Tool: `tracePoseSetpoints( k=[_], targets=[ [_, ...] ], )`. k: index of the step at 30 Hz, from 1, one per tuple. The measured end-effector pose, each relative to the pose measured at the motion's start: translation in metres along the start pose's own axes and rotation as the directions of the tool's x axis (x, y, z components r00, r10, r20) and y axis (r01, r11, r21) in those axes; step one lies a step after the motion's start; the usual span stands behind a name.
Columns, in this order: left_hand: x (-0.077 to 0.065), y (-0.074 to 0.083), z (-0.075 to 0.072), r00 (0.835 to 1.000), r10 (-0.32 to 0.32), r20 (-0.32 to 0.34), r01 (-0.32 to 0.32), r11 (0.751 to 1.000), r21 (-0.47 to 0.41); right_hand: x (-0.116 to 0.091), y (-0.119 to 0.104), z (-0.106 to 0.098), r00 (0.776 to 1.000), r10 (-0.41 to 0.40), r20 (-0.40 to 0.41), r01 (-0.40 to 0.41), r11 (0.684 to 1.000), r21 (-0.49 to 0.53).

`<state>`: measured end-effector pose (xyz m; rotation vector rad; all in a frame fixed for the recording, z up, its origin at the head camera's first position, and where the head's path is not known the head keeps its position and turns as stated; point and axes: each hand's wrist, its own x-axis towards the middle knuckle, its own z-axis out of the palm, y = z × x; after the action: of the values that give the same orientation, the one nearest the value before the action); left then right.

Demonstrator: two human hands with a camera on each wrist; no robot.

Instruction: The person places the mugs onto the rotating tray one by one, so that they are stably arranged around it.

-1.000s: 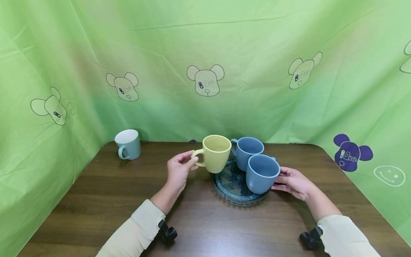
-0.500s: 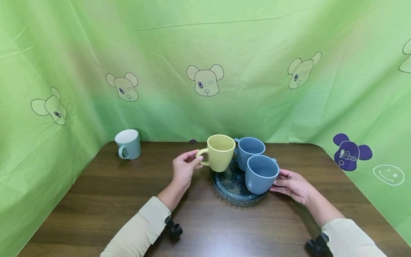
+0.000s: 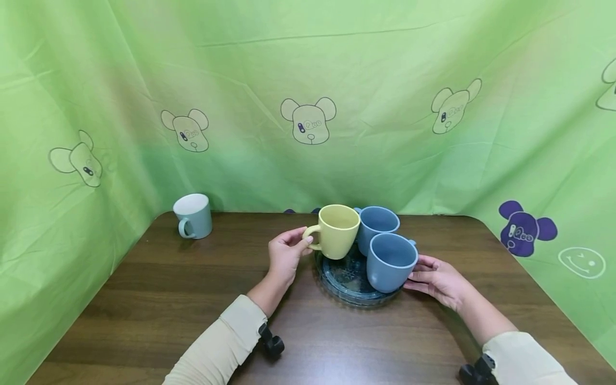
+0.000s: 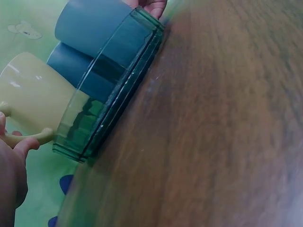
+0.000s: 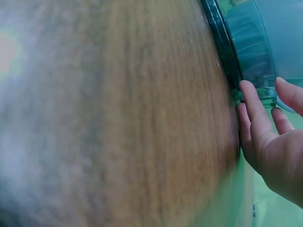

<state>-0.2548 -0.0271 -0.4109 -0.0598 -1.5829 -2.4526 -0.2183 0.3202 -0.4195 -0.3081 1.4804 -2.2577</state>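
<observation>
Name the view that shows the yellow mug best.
The head view: the yellow mug is fully in frame, its handle pinched by the left hand. The left wrist view crops it at left; in the right wrist view, I cannot make it out.

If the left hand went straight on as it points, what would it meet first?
Likely the rear blue mug, touched first by the yellow mug the left hand holds; the gap is hard to judge.

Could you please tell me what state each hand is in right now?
Left hand: closed, holding the yellow mug by its handle.
Right hand: open, fingers at the glass tray.
</observation>
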Motion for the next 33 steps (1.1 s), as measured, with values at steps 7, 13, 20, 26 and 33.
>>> tracePoseSetpoints(
  k=[7, 13, 20, 26, 33],
  targets=[
    [-0.002, -0.009, 0.002, 0.999, -0.011, -0.034, 0.011, 1.000, 0.006, 0.001, 0.001, 0.002, 1.000, 0.001, -0.008, -0.001, 1.000, -0.006],
    [0.002, -0.010, 0.000, 0.999, -0.032, 0.009, 0.031, 0.996, 0.088, 0.000, 0.000, 0.003, 1.000, -0.001, -0.018, 0.000, 1.000, -0.022],
    [0.012, -0.007, -0.003, 0.993, 0.057, 0.099, -0.087, 0.937, 0.338, -0.001, -0.001, 0.005, 0.999, -0.008, -0.034, 0.007, 1.000, -0.027],
    [0.016, -0.011, -0.002, 0.991, 0.058, 0.124, -0.105, 0.905, 0.412, -0.002, 0.003, 0.008, 0.996, -0.006, -0.092, 0.001, 0.999, -0.052],
    [0.018, -0.009, 0.001, 0.991, 0.061, 0.119, -0.105, 0.903, 0.416, -0.003, 0.003, 0.010, 0.990, -0.005, -0.138, -0.005, 0.998, -0.069]
  ],
)
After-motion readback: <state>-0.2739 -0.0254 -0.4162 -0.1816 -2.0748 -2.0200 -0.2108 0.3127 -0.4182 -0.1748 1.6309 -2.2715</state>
